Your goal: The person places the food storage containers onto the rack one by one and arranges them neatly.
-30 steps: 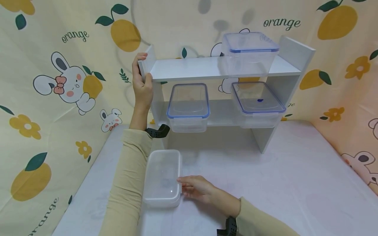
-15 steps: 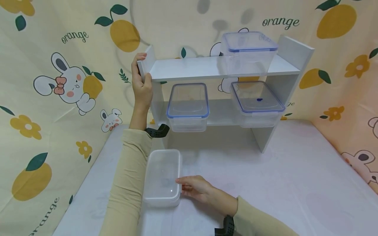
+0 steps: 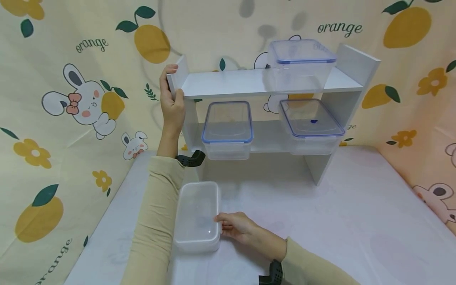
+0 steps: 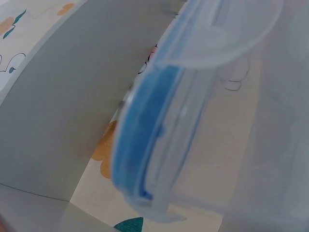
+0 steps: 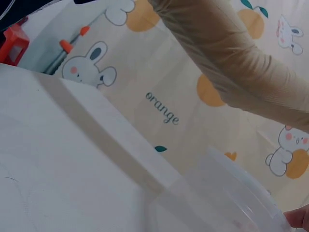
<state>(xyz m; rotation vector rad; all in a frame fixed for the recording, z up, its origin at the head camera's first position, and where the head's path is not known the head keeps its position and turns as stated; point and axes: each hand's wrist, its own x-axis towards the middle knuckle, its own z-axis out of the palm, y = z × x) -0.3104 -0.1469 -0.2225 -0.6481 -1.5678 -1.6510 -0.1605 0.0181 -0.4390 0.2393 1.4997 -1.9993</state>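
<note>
In the head view, my left hand [image 3: 172,103] grips the left side panel of the white shelf unit [image 3: 228,84], thumb in front and fingers behind the edge. My right hand [image 3: 239,227] holds the right side of a clear plastic food container [image 3: 197,213] with a frosted white lid, low in front of the shelf. Its thumb lies on the lid's rim and its fingers are at the side wall. The right wrist view catches a corner of this container [image 5: 227,191] and a fingertip [image 5: 300,217]. A blue-rimmed container [image 4: 145,130] fills much of the left wrist view, left hand hidden.
Two blue-rimmed containers stand on the middle shelf, one left [image 3: 228,130] and one right [image 3: 311,126]. Another blue-rimmed container [image 3: 302,65] sits on the top shelf at right. Printed cloth [image 3: 221,23] hangs behind. A red object [image 5: 14,46] shows in the right wrist view.
</note>
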